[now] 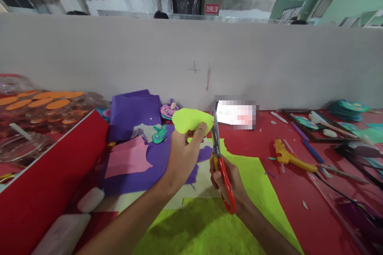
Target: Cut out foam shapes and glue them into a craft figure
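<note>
Pinched between the thumb and fingers of my left hand (188, 147) is a rounded yellow-green felt piece (190, 120), raised above the table. My right hand (229, 179) grips a pair of scissors (221, 167) with red and yellow handles, blades pointing up. The blades stand at the right end of the felt piece, touching it or very close. Beneath both hands lies a large yellow-green felt sheet (248, 171). Purple felt (131, 181) and a pink felt offcut (128, 159) lie to the left of my left hand.
A yellow glue gun (293, 159) with a black cord lies at right, near a dark-framed tray (332, 137). A lit phone (236, 114) leans against the white partition (134, 55). At left, a red board (60, 171) stands before several orange-lidded jars (58, 104).
</note>
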Tool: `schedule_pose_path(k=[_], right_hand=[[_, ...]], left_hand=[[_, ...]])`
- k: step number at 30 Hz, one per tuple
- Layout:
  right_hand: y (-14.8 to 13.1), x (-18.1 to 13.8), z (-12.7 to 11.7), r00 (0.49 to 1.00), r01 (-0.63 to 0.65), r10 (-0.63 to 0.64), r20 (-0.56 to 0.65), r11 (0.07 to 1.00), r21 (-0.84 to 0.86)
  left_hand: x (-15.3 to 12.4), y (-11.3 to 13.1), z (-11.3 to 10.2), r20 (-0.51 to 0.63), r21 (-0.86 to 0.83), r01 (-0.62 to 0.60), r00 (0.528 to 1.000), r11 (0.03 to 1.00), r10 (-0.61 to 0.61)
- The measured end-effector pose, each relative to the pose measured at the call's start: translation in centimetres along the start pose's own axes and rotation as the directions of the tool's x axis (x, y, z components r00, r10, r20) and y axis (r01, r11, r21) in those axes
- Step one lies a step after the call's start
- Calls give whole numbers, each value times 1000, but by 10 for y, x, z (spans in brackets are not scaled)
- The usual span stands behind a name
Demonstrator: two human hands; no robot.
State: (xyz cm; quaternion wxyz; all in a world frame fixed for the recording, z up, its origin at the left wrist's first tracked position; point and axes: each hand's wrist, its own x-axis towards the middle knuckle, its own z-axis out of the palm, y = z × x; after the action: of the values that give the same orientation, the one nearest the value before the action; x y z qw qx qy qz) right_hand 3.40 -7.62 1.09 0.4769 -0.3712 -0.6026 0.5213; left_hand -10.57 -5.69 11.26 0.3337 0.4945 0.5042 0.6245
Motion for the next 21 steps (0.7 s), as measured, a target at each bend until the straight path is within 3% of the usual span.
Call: schedule_pose_path(k=[13, 21], right_hand=[[0, -1, -2, 999, -37, 38, 25, 999, -27], [0, -2, -3, 998, -54, 56, 38, 997, -51]], left_hand=[[5, -1, -3, -34, 58, -29, 999, 998, 31], [9, -1, -4, -56, -29, -69, 996, 997, 67]])
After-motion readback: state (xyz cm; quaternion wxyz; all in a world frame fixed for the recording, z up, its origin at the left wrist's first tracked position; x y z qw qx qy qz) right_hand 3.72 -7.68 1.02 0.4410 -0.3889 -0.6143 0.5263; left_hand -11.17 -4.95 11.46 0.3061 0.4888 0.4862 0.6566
